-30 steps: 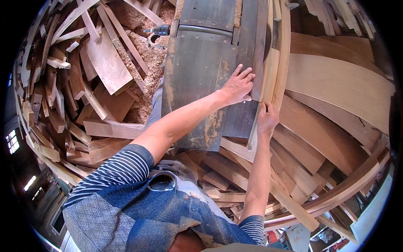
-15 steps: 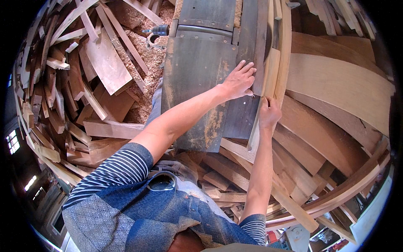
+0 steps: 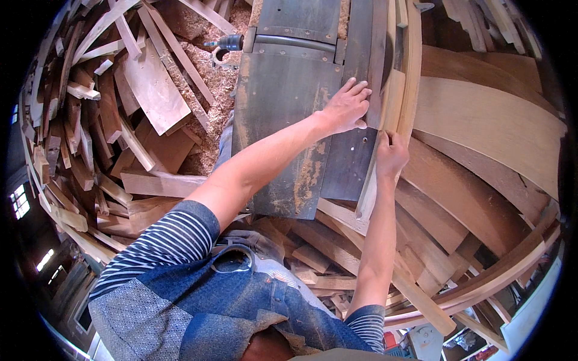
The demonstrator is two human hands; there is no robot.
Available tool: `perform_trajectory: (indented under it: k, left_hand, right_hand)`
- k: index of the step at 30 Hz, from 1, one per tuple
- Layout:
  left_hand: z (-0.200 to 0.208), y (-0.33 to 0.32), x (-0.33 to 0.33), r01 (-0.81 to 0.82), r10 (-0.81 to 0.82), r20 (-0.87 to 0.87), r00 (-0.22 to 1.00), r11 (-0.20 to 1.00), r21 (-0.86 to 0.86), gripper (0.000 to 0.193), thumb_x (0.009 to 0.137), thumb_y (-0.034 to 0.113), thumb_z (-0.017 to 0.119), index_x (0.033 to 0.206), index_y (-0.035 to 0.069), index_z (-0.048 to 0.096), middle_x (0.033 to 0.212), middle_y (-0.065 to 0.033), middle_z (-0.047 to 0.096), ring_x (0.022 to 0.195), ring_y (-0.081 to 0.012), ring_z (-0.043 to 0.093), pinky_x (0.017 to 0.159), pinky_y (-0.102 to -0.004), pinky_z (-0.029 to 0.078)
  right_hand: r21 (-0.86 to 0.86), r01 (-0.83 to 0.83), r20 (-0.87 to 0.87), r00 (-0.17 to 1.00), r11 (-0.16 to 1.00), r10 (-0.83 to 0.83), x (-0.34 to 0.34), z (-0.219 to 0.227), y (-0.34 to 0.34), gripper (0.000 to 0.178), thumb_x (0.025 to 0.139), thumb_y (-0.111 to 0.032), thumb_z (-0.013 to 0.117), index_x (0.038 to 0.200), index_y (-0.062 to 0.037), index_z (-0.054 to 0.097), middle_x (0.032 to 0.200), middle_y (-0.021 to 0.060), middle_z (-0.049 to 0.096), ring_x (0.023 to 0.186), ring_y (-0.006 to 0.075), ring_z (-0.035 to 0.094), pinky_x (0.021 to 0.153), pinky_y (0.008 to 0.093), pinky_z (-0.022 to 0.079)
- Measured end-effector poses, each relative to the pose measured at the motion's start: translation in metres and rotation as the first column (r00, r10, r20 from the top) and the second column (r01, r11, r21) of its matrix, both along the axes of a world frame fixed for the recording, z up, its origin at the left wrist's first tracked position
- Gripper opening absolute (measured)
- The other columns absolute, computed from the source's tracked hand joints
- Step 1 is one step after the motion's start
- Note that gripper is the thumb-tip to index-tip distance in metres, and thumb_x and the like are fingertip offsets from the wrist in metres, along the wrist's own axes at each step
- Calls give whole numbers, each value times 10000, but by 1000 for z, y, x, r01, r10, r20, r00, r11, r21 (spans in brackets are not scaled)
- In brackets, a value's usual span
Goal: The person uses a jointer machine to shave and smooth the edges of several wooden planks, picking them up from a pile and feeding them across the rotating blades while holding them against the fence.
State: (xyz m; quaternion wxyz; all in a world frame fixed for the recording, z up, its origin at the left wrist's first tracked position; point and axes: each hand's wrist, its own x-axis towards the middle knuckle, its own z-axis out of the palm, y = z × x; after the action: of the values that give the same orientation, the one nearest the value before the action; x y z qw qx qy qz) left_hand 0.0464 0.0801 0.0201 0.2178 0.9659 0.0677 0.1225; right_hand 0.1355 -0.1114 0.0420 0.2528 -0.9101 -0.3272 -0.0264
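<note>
While the left hand (image 3: 348,108) lies open with its fingers stretched out over the edge of a brown wood strip (image 3: 377,66), the right hand (image 3: 392,155) is curled up near the strip's close end. I cannot tell if the right hand is holding the strip, because its own fingers hide what they touch. Both hands are a little farther from the body than a second ago, and the strip's close end has gone forward too. The strip sits along the right side of a gray metal table (image 3: 283,90), next to pale wood strips (image 3: 411,36). The far ends of the strip and the table are cut off at the top. To the left are wood shavings (image 3: 208,69) and a messy wood pile (image 3: 150,90), dark and hard to see near the rim.
</note>
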Motion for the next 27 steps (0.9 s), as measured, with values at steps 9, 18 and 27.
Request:
perform_trajectory:
  k: [9, 18, 27]
  left_hand:
    - [2, 11, 8, 2, -2, 8, 1000, 1000, 11, 600, 692, 393, 868, 1072, -43, 708, 1406, -181, 570, 1442, -354, 402, 1227, -509, 264]
    - [2, 21, 18, 4, -3, -28, 1000, 999, 43, 617, 694, 396, 864, 1102, -41, 710, 1401, -178, 577, 1444, -358, 398, 1232, -516, 256]
    - [1, 33, 27, -8, 10, -22, 1000, 998, 69, 623, 711, 414, 852, 1127, -31, 721, 1404, -171, 586, 1441, -347, 403, 1225, -510, 257]
  right_hand:
    - [44, -12, 7, 1000, 999, 12, 8, 1, 12, 107, 868, -150, 728, 878, -45, 750, 854, 153, 720, 793, 341, 700, 707, 431, 541]
    - [34, 13, -13, 1000, 999, -12, 21, -6, 21, 95, 841, -155, 751, 866, -64, 758, 851, 140, 730, 777, 325, 706, 693, 424, 544]
    - [-42, 87, -36, 995, 995, -89, 25, 1, 36, 114, 837, -209, 762, 847, -96, 773, 852, 111, 741, 786, 305, 715, 702, 409, 550]
